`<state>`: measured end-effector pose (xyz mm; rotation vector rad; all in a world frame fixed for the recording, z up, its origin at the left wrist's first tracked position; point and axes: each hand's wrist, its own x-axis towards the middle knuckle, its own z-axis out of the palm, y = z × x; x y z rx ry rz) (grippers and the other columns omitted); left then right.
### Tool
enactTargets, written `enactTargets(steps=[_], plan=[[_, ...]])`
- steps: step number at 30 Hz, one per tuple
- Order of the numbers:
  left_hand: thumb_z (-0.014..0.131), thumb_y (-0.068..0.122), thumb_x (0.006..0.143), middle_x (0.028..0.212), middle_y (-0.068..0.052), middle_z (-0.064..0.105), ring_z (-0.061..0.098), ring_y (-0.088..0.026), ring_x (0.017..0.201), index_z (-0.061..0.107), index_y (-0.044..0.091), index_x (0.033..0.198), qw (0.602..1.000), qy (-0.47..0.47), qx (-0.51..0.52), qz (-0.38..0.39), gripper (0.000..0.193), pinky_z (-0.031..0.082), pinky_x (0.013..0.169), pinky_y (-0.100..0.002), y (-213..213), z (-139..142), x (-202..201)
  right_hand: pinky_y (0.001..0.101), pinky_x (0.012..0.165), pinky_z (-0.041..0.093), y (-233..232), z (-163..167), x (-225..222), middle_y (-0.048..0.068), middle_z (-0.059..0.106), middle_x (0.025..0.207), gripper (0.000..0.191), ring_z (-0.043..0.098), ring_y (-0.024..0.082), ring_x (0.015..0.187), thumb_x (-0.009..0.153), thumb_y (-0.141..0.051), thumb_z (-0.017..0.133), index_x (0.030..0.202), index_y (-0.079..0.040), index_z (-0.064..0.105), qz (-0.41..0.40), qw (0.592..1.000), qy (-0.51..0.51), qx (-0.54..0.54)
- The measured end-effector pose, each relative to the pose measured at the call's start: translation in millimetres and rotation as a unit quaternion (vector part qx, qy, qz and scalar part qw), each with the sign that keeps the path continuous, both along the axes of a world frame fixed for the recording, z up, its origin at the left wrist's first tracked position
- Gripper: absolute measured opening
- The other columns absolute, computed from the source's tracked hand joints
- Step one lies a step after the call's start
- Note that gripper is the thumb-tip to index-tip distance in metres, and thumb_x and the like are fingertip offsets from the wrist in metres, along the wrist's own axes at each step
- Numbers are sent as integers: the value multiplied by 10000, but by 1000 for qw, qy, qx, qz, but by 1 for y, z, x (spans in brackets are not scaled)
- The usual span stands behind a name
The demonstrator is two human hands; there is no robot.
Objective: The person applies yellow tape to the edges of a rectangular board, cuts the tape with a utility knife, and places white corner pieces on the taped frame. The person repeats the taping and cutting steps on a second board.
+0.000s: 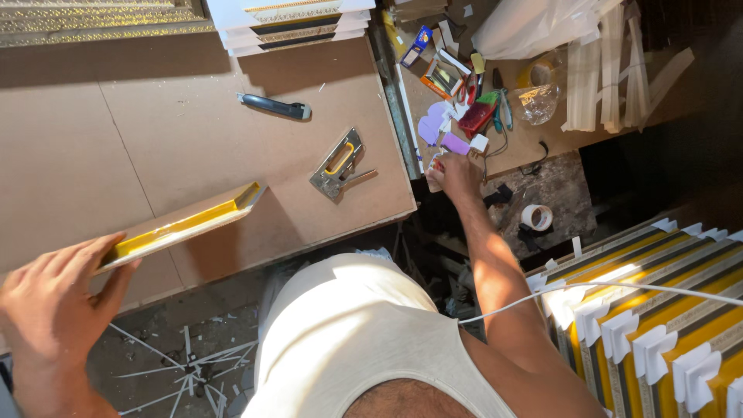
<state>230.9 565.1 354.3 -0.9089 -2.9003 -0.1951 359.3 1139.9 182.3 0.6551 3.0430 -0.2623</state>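
My left hand [54, 298] grips the near end of a framed panel with a yellow edge [190, 223], which stands on its side on the brown board table [116, 131]. My right hand [454, 176] reaches across to the cluttered side bench [534, 139] and pinches a small white and red piece at its edge. I cannot tell what that piece is. A metal staple gun with a yellow handle [339, 164] lies on the table between my hands. A dark utility knife [275, 105] lies further back.
Scissors, small boxes, purple paper scraps and a tape roll [539, 71] crowd the side bench. Another tape roll [535, 217] sits on a lower surface. Framed pictures with white corner guards [658, 325] stack at the right. White strips litter the floor [178, 364].
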Motion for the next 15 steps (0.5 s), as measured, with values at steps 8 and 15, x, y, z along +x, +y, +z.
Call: enactTargets(steps=[8, 15], plan=[[803, 348, 907, 1144, -15, 740, 705, -223, 1001, 725, 140, 1179, 989, -18, 118, -84, 351, 546, 816, -389, 71, -4, -35, 488, 925, 527, -14, -15, -65, 187, 740, 982, 306, 688, 384, 984, 771, -236, 894, 939, -14, 768, 74, 996, 41, 41], [833, 228, 837, 1168, -15, 687, 660, -222, 1058, 722, 146, 1100, 977, 3, 173, -126, 297, 519, 833, -378, 82, -14, -62, 501, 820, 536, -21, -33, -80, 179, 726, 884, 118, 687, 380, 901, 877, -105, 764, 988, -122, 799, 79, 995, 30, 54]])
